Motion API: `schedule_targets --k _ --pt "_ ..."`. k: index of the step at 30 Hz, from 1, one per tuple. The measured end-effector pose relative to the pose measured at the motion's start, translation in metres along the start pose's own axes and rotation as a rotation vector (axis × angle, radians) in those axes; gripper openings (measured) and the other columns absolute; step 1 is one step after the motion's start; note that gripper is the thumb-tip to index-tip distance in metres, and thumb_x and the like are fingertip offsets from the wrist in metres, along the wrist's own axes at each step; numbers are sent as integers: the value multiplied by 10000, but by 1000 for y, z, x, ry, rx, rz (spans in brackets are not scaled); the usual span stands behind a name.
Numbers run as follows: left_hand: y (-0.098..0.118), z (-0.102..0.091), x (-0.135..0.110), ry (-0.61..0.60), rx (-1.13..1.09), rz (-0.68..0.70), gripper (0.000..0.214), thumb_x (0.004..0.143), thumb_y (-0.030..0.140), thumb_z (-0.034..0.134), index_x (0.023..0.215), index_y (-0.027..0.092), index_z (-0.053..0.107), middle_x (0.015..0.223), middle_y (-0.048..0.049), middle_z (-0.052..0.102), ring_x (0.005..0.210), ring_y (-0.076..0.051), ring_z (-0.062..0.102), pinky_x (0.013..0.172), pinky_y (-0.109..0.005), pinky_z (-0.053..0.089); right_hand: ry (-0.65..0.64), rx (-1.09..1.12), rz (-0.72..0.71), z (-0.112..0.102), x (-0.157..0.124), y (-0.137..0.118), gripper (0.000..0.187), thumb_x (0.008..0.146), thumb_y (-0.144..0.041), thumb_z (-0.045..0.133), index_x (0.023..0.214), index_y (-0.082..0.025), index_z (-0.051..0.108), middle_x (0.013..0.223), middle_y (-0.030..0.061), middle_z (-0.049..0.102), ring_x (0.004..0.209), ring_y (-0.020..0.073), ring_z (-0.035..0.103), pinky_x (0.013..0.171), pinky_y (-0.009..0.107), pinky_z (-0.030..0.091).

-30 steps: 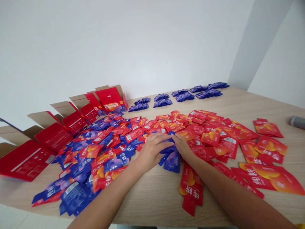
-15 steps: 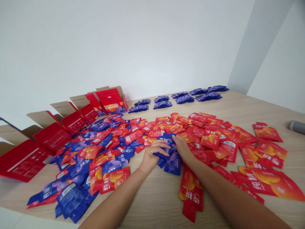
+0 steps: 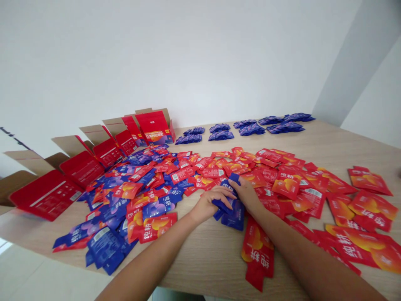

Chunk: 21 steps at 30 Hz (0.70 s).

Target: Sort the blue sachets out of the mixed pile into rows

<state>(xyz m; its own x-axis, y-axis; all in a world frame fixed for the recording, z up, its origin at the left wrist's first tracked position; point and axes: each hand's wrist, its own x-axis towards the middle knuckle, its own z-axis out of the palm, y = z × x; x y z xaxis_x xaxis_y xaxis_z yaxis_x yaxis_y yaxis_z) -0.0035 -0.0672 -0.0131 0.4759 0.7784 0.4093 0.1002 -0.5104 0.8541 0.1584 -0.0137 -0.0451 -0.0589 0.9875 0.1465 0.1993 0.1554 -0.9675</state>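
Both hands meet at the middle of a wooden table (image 3: 200,263) over a small bunch of blue sachets (image 3: 233,214). My left hand (image 3: 208,203) curls round the left side of the bunch, fingers closed on it. On the bunch's right side my right hand (image 3: 247,193) presses with its fingers bent. A wide scatter of red sachets (image 3: 288,184) and mixed blue and red sachets (image 3: 125,205) lies around the hands.
Several open red cartons (image 3: 81,167) stand along the left and back left of the table. Small sorted piles of blue sachets (image 3: 221,134) line the far edge by the white wall. A red sachet (image 3: 258,251) lies near the front edge under my right forearm.
The hands have gathered the blue sachets closer together and the left fingers have curled round them. The view has shifted a little to the left.
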Motion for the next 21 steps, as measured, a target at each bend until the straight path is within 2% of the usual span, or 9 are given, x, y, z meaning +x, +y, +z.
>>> schedule_targets --k 2,4,6,8,11,13,15,17,21 --pt "1 -10 -5 23 50 -66 250 735 63 539 782 207 737 1038 -59 719 1105 -212 596 1003 -376 426 41 6 -8 1 0 3 305 722 -516 533 636 -223 526 625 9 604 634 197 533 611 315 409" --pt "-1 -30 -16 149 129 -175 329 720 62 478 897 203 716 1090 -58 701 1106 -201 599 1010 -382 427 84 27 9 2 0 6 287 748 -501 514 660 -228 536 635 15 616 657 211 544 620 324 415" --pt "-3 -60 -33 327 256 -319 365 717 93 468 1007 188 668 1128 -67 680 1104 -202 601 1009 -390 431 113 52 27 2 0 8 279 762 -500 503 689 -234 544 636 16 619 670 221 548 625 331 418" --pt "-2 -95 -54 422 452 -499 372 722 151 505 1076 167 620 1167 -91 657 1135 -224 585 1023 -408 419 130 69 35 3 1 10 285 767 -509 496 694 -237 539 642 16 617 674 224 544 632 336 416" --pt "8 -135 -81 290 772 -690 466 728 285 594 1173 150 564 1202 -128 624 1147 -269 561 995 -431 428 154 56 39 3 1 10 304 765 -525 485 658 -241 503 661 18 608 672 219 532 648 342 411" --pt "17 -147 -92 128 996 -738 517 696 337 647 1180 171 574 1213 -126 611 1172 -304 522 991 -449 410 174 43 42 4 2 9 317 764 -532 475 631 -244 477 663 20 595 669 216 522 651 345 407" --pt "23 -148 -95 -10 1160 -779 512 663 355 680 1145 201 605 1200 -119 608 1175 -330 494 973 -460 401 191 43 39 4 1 8 316 768 -529 462 626 -246 471 670 24 592 679 217 521 657 346 409" --pt "25 -144 -91 -86 1228 -812 481 631 341 700 1089 213 627 1152 -117 617 1141 -334 504 941 -448 408 200 32 41 3 0 5 312 773 -519 454 620 -248 471 674 29 589 694 222 526 662 348 414" --pt "23 -147 -76 -61 1110 -751 240 643 290 646 865 201 620 949 -73 646 956 -265 579 844 -358 439 214 19 54 3 -2 0 344 773 -537 451 581 -255 408 615 8 524 644 209 495 626 344 402"
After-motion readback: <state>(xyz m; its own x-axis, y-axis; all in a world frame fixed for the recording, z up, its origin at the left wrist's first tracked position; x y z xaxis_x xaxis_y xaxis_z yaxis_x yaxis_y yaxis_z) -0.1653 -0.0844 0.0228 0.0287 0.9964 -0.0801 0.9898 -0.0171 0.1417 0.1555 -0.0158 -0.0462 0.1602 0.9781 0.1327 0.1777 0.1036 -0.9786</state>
